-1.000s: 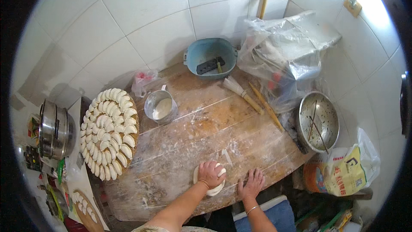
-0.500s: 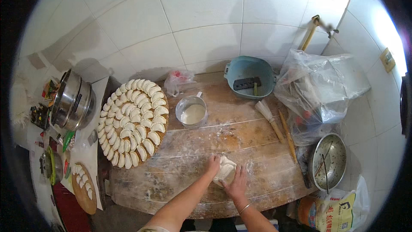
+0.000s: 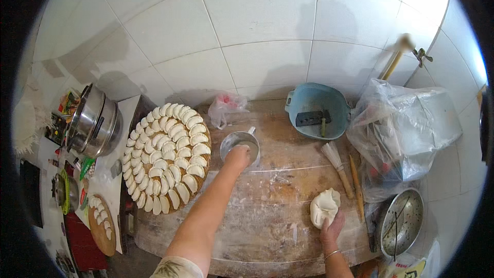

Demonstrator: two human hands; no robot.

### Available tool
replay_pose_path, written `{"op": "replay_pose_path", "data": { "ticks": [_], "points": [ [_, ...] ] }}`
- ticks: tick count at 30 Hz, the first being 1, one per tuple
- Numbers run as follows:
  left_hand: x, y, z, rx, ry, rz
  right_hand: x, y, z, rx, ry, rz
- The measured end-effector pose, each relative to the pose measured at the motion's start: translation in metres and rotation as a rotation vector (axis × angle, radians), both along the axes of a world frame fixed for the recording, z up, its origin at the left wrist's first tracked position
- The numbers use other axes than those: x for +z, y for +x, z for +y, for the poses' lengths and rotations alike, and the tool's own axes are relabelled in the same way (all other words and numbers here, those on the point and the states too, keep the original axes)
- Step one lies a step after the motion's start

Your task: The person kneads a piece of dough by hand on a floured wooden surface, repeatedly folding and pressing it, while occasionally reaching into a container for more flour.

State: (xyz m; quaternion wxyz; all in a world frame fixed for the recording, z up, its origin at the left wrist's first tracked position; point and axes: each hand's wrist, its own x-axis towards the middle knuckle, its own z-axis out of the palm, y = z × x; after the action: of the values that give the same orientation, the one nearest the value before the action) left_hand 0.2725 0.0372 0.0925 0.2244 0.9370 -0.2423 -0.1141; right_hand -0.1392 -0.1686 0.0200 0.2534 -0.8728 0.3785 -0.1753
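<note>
My left hand (image 3: 239, 157) reaches into a metal mug (image 3: 226, 146) at the middle of the table. In the earlier frame the mug shows a whitish filling; now its inside is partly covered by my hand, and my fingertips are hidden. At the right, my right hand (image 3: 333, 227) holds a soft lump of pale dough (image 3: 324, 207), folded and uneven on top, with my fingers closed around its lower right side. A round board (image 3: 201, 118) full of rings of shaped dumplings (image 3: 170, 146) lies left of the mug.
The wooden table (image 3: 267, 216) is dusted with flour. Behind stand a blue-green basin (image 3: 319, 92) and a plastic bag (image 3: 226, 105). To the right are a brush (image 3: 337, 167), a rolling pin (image 3: 356, 185), a plastic-covered bundle (image 3: 411, 134) and a metal bowl (image 3: 406, 226). Steel pots (image 3: 98, 123) stand left.
My left hand has left the dough and moved up into the mug. My right hand has carried the dough to the right, and it is now bunched up. The view has shifted slightly.
</note>
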Motion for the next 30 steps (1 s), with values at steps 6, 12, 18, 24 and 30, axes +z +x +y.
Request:
{"op": "replay_pose_path", "data": {
  "ticks": [6,12,18,24,30],
  "points": [
    [-0.005,0.011,-0.033,-0.105,0.268,0.145,-0.009,-0.001,0.000,-0.035,-0.053,0.106],
    [-0.032,0.009,-0.011,-0.100,0.257,0.071,-0.023,-0.006,0.006,-0.035,-0.044,0.087],
    [0.047,-0.011,0.013,0.073,-0.145,0.272,-0.009,0.001,0.004,-0.063,-0.020,0.024],
    [0.058,-0.121,0.049,-0.369,-0.111,0.443,-0.020,0.000,0.002,-0.054,-0.027,0.009],
    [0.039,-0.149,0.060,-0.152,-0.203,0.441,-0.022,-0.007,-0.001,-0.044,-0.046,0.047]
  ]
}}
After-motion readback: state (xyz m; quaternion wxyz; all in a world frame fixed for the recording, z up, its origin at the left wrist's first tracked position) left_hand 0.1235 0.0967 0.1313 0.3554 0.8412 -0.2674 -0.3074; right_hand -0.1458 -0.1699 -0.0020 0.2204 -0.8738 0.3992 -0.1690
